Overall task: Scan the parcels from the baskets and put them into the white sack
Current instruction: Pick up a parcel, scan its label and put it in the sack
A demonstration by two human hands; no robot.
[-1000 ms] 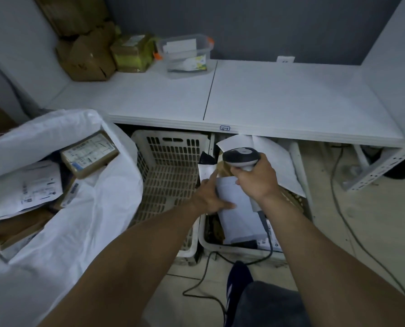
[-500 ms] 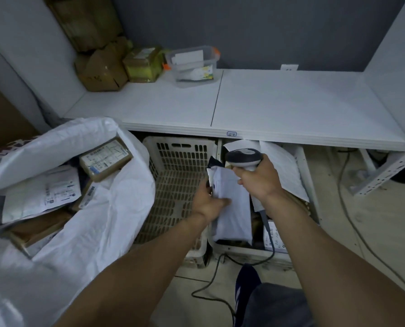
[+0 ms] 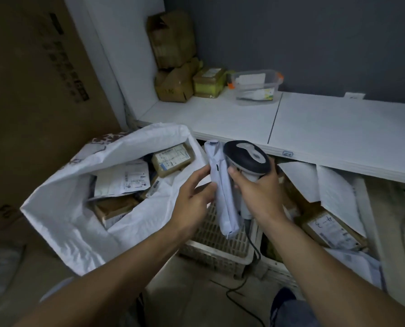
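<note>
Raised since before, the parcel (image 3: 223,201) hung edge-on over the basket (image 3: 216,254), just beside the white sack (image 3: 62,215). Fingers of the left hand (image 3: 192,197) pinched it; the right hand (image 3: 259,192) gripped the scanner (image 3: 246,159). The parcel's label could not be seen.

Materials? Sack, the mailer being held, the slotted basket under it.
Sack: looks like woven plastic, matte white, stiff crinkly folds. Mailer: probably poly film, smooth, soft creases. Basket: rigid moulded plastic, off-white, slotted walls.
</note>
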